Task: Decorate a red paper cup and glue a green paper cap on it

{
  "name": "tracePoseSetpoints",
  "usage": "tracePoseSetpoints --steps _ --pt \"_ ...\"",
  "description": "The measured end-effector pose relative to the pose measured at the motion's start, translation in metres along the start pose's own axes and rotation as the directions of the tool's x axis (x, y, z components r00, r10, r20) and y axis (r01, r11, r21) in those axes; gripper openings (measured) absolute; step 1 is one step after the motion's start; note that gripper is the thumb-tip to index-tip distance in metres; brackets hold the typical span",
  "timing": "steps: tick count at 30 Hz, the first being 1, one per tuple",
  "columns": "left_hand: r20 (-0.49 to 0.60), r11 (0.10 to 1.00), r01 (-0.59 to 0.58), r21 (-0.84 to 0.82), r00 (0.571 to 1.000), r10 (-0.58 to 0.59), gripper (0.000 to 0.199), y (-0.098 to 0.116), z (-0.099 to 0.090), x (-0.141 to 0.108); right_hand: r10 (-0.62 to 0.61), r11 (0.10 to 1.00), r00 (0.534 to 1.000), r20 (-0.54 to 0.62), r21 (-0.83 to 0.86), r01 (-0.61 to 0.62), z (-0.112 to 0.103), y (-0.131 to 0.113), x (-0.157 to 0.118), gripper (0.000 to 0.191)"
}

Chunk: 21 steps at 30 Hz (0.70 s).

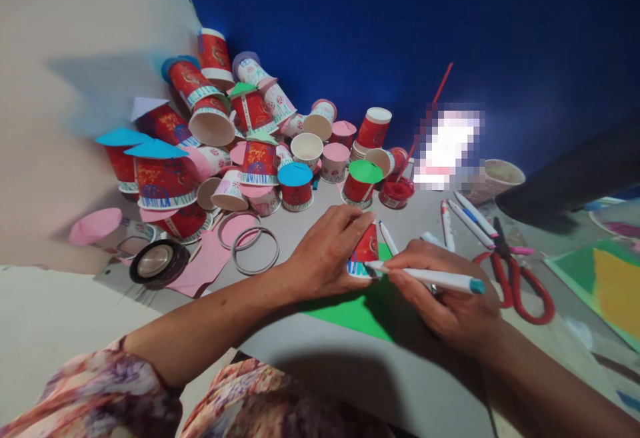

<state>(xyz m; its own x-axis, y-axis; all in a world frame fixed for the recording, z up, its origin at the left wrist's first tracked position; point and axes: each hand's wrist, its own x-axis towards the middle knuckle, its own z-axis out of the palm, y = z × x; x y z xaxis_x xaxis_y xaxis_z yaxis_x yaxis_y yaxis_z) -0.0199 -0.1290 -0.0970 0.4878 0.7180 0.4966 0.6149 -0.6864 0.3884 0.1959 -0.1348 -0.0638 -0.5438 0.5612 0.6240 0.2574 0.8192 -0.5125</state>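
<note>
My left hand [333,251] is wrapped round a red paper cup [367,246], which stands over a sheet of green paper [345,315]. Blue and teal strokes mark the white band along the cup's lower edge. Between the fingers of my right hand [445,298] is a white felt-tip pen [435,278] with a teal end. Its tip is at the cup's white band. Part of the cup is hidden behind my left fingers. Just behind the cup lies another white marker [388,237].
Many decorated cups with paper tops [160,171] are heaped at the back left. Metal rings [256,251], pink paper [205,261] and a black roll of tape [159,261] lie left. Red-handled scissors [515,285], several markers [470,223] and a red pot [397,193] stand or lie right.
</note>
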Motion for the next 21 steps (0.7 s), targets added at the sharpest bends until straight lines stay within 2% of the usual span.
tracePoseSetpoints --steps 5,7,10,12,16,21 --pt "-0.005 0.998 0.041 -0.056 0.999 -0.041 0.087 0.000 -0.001 0.001 0.074 0.994 0.997 0.001 0.076 -0.074 -0.006 0.002 -0.006 0.014" --pt "-0.027 0.990 0.089 -0.114 0.995 -0.092 0.093 0.001 -0.003 0.002 0.164 0.983 0.981 -0.099 0.094 -0.155 -0.008 0.007 -0.011 0.014" --pt "-0.056 0.968 0.148 -0.203 0.985 -0.162 0.103 -0.001 -0.005 0.002 0.290 0.957 0.913 -0.286 0.110 -0.269 -0.007 0.017 -0.018 0.012" --pt "-0.059 0.952 0.177 -0.251 0.978 -0.198 0.109 -0.004 -0.004 0.002 0.347 0.937 0.874 -0.339 0.161 -0.309 -0.005 0.024 -0.021 0.010" --pt "-0.047 0.905 0.252 -0.343 0.957 -0.285 0.104 -0.011 -0.004 0.003 0.389 0.917 0.851 -0.353 0.231 -0.324 -0.001 0.034 -0.020 0.014" --pt "-0.031 0.796 0.291 -0.532 0.932 -0.361 0.097 -0.009 -0.010 0.005 0.464 0.877 0.845 -0.267 0.273 -0.395 -0.003 0.039 -0.015 0.024"
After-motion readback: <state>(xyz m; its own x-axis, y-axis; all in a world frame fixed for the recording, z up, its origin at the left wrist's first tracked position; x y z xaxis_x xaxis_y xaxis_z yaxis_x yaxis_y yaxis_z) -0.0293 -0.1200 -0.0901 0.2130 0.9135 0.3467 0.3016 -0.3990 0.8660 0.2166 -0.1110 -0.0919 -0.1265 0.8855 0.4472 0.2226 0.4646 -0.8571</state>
